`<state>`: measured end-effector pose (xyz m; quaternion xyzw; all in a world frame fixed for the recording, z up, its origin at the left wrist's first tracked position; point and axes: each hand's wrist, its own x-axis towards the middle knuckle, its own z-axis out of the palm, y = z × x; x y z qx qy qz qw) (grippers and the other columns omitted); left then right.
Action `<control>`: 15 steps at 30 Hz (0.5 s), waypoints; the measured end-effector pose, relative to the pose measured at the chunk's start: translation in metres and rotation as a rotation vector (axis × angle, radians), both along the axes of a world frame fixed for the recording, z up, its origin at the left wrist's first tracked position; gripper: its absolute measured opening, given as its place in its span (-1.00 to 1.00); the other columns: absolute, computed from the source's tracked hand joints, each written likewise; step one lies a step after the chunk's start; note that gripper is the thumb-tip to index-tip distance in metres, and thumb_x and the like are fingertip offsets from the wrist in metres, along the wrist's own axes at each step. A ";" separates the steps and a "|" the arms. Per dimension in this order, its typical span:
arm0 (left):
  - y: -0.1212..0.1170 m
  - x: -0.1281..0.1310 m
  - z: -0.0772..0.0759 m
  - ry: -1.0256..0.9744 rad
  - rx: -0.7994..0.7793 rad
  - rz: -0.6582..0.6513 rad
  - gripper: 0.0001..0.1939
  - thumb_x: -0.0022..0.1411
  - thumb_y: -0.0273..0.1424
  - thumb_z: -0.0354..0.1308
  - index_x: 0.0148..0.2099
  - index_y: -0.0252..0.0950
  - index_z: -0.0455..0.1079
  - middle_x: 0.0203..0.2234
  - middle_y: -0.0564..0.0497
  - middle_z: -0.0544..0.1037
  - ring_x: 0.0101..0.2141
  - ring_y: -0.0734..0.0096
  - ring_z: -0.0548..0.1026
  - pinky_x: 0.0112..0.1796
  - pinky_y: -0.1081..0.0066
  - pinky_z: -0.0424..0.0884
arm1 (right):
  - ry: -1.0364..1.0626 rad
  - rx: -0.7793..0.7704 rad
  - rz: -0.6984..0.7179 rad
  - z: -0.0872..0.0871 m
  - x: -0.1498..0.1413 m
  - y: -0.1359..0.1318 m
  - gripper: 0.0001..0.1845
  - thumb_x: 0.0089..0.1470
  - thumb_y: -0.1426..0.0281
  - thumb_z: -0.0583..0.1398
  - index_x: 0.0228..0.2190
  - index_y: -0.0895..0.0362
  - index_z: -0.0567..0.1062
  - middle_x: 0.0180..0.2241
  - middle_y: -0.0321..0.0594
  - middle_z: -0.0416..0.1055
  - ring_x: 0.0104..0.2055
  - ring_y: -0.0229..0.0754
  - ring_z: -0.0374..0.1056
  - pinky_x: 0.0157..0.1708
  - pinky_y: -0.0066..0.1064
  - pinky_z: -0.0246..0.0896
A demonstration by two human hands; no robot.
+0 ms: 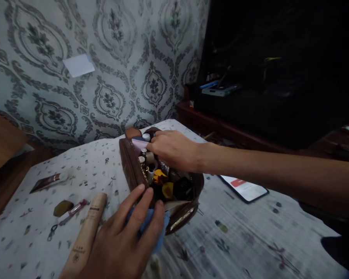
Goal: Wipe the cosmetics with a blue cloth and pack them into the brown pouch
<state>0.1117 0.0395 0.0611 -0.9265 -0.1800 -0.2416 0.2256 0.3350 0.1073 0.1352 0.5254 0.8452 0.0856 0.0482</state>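
A brown makeup bag [127,164] stands unzipped on the cloth-covered table, packed with small bottles, a lilac flat item [140,145] and a yellow item [160,176]. My right hand [177,149] reaches into its far side, fingers curled down beside the lilac item; what they grip is hidden. At the near rim, my left hand [125,236] bends over a crumpled blue cloth [160,236], its fingertips against the bag. The left thumb is out of sight. A beige tube [85,232] lies just left of that hand.
A brown tube [45,182], an olive-coloured piece [63,208] and a pink slim tube [74,212] lie on the left of the patterned tablecloth [101,170]. Under my right forearm is a phone [247,190] with a lit screen. Patterned wallpaper [110,77] rises behind; a dark screen stands right.
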 end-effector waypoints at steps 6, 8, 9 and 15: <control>-0.003 0.003 -0.002 -0.030 0.006 0.001 -0.54 0.31 -0.63 -0.08 0.16 -0.33 0.42 0.12 -0.20 0.48 0.21 0.08 0.35 -0.16 0.32 0.54 | -0.008 -0.080 -0.003 -0.005 -0.002 0.010 -0.78 0.20 0.48 0.23 -0.15 0.28 0.61 -0.17 0.11 0.59 -0.04 0.09 0.52 -0.20 -0.30 0.32; -0.003 0.005 -0.003 -0.055 0.009 0.001 -0.54 0.31 -0.64 -0.10 0.15 -0.33 0.43 0.11 -0.21 0.50 0.19 0.07 0.37 -0.19 0.31 0.54 | 0.001 -0.102 0.016 -0.008 -0.004 0.017 -0.75 0.20 0.46 0.23 -0.12 0.30 0.61 -0.22 0.11 0.60 -0.08 0.08 0.54 -0.20 -0.29 0.33; -0.004 0.006 -0.003 -0.072 0.007 0.003 -0.55 0.31 -0.64 -0.10 0.13 -0.34 0.43 0.10 -0.21 0.50 0.18 0.07 0.38 -0.21 0.32 0.54 | 0.008 -0.114 0.028 -0.009 -0.005 0.020 -0.74 0.20 0.45 0.23 -0.11 0.31 0.60 -0.24 0.11 0.60 -0.09 0.08 0.54 -0.19 -0.29 0.33; -0.003 0.004 -0.001 -0.035 0.012 0.008 -0.57 0.31 -0.61 -0.05 0.15 -0.32 0.43 0.10 -0.20 0.51 0.19 0.10 0.39 -0.26 0.40 0.54 | 0.001 -0.230 0.076 -0.001 -0.007 0.028 -0.76 0.19 0.49 0.23 -0.15 0.34 0.63 -0.23 0.12 0.61 -0.13 0.01 0.54 -0.25 -0.34 0.29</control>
